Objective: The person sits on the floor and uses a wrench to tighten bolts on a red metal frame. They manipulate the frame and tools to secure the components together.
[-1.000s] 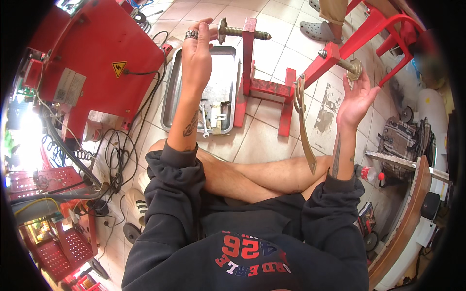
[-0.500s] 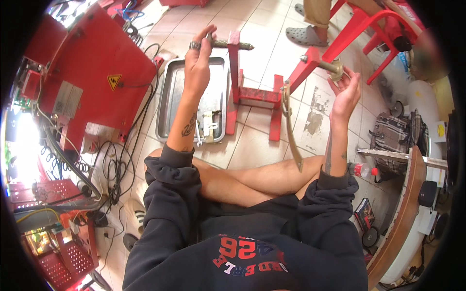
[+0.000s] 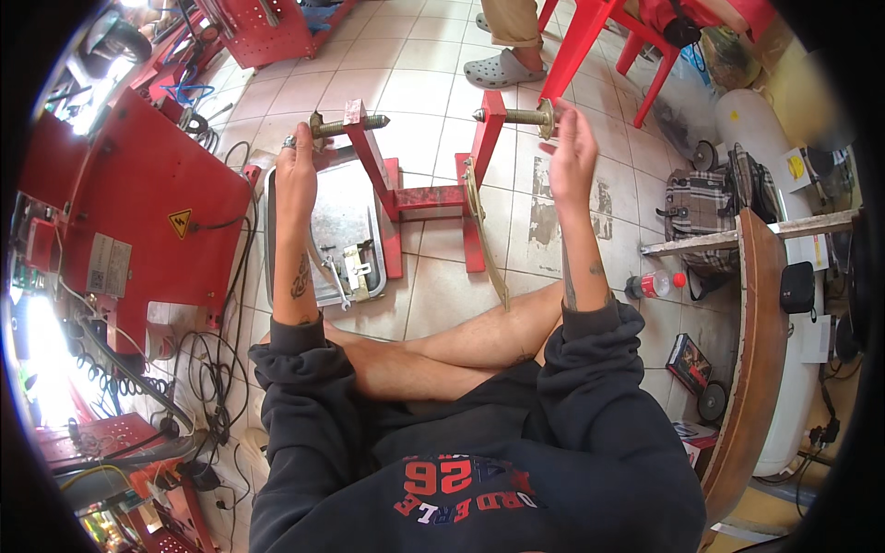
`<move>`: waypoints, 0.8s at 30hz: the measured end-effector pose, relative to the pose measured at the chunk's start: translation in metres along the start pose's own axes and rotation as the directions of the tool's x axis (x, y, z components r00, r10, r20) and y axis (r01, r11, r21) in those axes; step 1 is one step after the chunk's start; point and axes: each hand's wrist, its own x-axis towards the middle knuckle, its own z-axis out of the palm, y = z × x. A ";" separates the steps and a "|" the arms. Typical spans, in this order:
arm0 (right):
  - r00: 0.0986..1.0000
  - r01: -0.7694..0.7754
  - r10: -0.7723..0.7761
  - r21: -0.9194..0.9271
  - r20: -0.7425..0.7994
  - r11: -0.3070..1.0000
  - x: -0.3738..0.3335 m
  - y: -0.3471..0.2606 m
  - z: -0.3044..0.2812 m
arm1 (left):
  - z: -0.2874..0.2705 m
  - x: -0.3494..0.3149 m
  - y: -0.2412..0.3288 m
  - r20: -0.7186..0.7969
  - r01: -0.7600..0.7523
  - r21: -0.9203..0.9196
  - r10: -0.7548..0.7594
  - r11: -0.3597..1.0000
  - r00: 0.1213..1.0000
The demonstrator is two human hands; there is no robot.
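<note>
A red metal stand [image 3: 429, 197] rises from the tiled floor before me, with two uprights. A pointed threaded bolt [image 3: 355, 126] passes through the left upright, and another threaded bolt [image 3: 524, 117] through the right one; their points face each other. My left hand [image 3: 296, 180] has its fingers closed at the brass-coloured nut [image 3: 317, 127] on the left bolt's outer end. Beside the round flanged nut [image 3: 546, 119] on the right bolt, my right hand [image 3: 573, 157] holds its fingers apart, at the rim. A curved brass-coloured strip [image 3: 481, 235] hangs from the right upright.
Beneath my left forearm lies a metal tray [image 3: 373, 217] with a wrench [image 3: 337, 288] and a metal bracket [image 3: 359, 267]. A red machine cabinet [image 3: 152, 198] and cables [image 3: 217, 369] stand left. On the right are a bottle [image 3: 654, 284], a plaid bag [image 3: 701, 212] and a wooden board [image 3: 761, 359].
The view has shifted, so the stand sits farther left and more level. Both hands remain at the bolts' outer ends; the left fingers have drawn closer together, and the right fingers have changed position.
</note>
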 end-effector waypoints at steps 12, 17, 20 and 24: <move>0.986 0.087 -0.136 0.394 0.098 0.915 0.008 0.009 -0.011 | -0.011 0.043 0.013 0.107 0.196 0.034 -0.199 0.980 0.974; 0.994 0.080 -0.068 0.145 -0.087 0.986 0.009 -0.015 0.002 | 0.010 0.033 0.017 0.048 0.105 -0.261 -0.096 0.960 0.994; 0.985 -0.122 0.127 -0.044 0.119 0.992 0.027 -0.015 0.006 | 0.024 0.017 0.010 -0.036 -0.117 -0.352 0.112 0.929 0.993; 0.950 -0.221 0.233 -0.080 0.206 0.972 0.027 -0.005 -0.004 | 0.024 0.012 0.010 0.027 -0.044 -0.122 0.048 0.992 0.998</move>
